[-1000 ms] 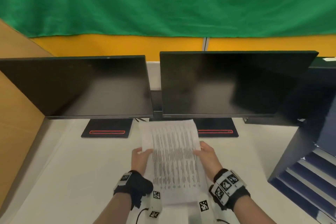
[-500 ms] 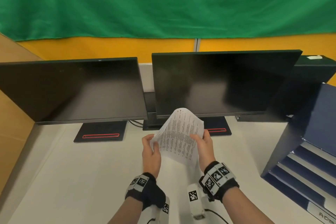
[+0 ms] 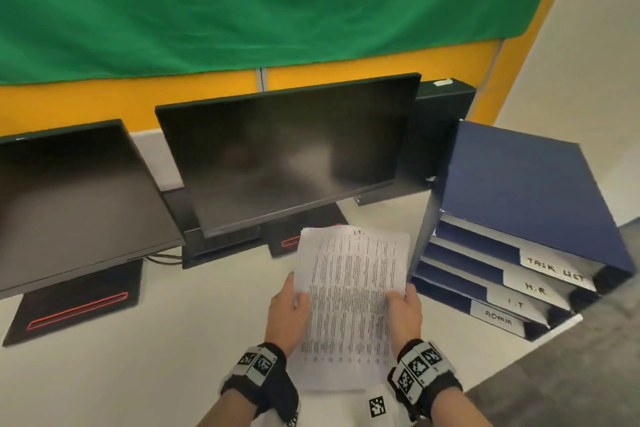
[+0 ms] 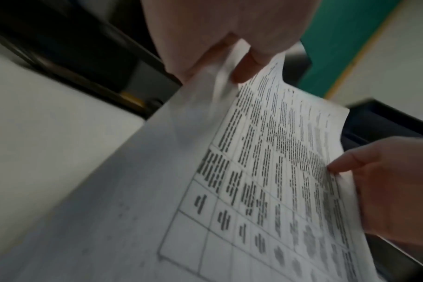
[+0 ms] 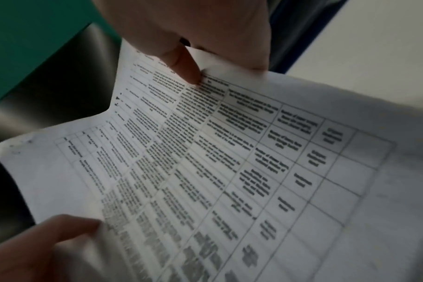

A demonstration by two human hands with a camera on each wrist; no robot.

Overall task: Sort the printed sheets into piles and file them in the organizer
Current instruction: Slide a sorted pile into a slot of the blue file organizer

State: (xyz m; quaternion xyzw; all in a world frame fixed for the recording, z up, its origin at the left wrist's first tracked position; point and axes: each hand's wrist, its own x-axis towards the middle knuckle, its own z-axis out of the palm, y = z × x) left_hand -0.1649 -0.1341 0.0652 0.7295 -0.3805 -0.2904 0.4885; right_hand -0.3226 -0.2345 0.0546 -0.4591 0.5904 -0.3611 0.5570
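A few printed sheets (image 3: 349, 305) with a table of text are held flat above the white desk, a handwritten mark at the top edge. My left hand (image 3: 289, 314) pinches their left edge, thumb on top. My right hand (image 3: 403, 314) pinches the right edge the same way. In the left wrist view the left hand (image 4: 232, 63) grips the sheets (image 4: 266, 171), and the right wrist view shows the right hand (image 5: 193, 63) with its thumb pressed on the sheets (image 5: 205, 162). The blue organizer (image 3: 519, 225) stands just right of the sheets, its trays labelled TASK LIST, H.R, I.T and ADMIN.
Two dark monitors (image 3: 287, 156) (image 3: 76, 211) stand at the back of the white desk (image 3: 121, 374). A black box (image 3: 440, 128) sits behind the organizer. The desk's right edge (image 3: 540, 347) runs below the organizer, with grey floor beyond.
The sheets were lifted and bent upward half a second ago; now they lie flat between both hands again. The view has swung right, and the organizer's labelled trays have come into sight.
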